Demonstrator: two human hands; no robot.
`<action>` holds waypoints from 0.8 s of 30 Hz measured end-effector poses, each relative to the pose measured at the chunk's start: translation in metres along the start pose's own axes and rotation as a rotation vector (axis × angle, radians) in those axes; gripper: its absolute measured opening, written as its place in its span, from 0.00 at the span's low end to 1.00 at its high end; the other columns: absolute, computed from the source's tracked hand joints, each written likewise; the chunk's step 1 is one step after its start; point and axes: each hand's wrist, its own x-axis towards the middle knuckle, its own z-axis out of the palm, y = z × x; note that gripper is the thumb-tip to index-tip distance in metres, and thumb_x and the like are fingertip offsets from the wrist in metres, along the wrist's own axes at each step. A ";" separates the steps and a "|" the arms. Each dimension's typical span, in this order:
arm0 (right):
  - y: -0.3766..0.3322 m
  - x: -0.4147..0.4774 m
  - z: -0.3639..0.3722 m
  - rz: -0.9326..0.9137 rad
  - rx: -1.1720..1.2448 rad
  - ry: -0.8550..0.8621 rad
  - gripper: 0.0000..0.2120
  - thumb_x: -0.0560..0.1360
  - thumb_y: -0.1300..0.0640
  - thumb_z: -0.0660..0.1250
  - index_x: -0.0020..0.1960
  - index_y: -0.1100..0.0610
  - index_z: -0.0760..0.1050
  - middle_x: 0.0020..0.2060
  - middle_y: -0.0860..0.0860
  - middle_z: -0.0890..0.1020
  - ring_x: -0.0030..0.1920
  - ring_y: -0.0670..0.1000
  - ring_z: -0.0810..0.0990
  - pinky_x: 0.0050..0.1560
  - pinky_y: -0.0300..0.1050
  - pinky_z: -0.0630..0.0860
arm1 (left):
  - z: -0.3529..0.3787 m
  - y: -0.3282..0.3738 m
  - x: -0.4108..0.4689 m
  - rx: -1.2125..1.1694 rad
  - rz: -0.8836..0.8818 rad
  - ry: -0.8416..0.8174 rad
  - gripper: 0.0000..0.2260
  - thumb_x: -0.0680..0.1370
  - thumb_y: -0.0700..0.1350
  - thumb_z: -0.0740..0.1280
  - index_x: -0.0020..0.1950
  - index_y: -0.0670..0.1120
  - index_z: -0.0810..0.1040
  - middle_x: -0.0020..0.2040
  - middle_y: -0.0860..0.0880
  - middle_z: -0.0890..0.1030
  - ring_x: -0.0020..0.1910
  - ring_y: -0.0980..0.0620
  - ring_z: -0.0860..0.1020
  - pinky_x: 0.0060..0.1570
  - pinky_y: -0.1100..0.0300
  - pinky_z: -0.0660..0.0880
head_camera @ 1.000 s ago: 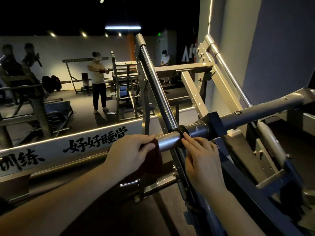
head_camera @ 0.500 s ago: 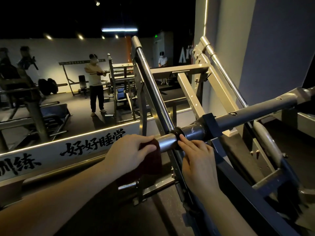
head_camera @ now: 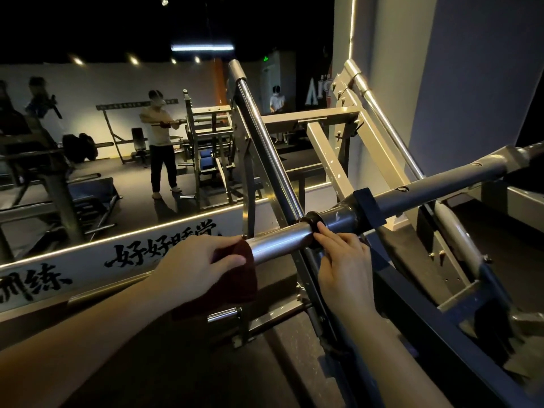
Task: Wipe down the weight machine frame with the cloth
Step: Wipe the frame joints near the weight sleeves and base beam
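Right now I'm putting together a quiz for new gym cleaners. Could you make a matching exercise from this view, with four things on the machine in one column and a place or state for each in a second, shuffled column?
Things:
1. cloth
2. chrome sleeve
3. black collar
4. grey tube

Places or states:
a. touched by the right hand's straight fingers
b. dark red, gripped by the left hand over the bar's end
c. bare and shiny between the two hands
d. runs up to the right beyond the blue bracket

Pairs: 1-b, 2-c, 3-a, 4-d
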 end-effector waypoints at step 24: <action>-0.126 -0.065 0.023 0.513 0.344 -0.027 0.15 0.83 0.57 0.64 0.67 0.47 0.76 0.59 0.43 0.82 0.59 0.40 0.80 0.62 0.46 0.80 | -0.024 -0.024 0.006 -0.015 0.286 -0.006 0.09 0.79 0.52 0.71 0.56 0.51 0.85 0.47 0.54 0.83 0.48 0.56 0.78 0.50 0.60 0.72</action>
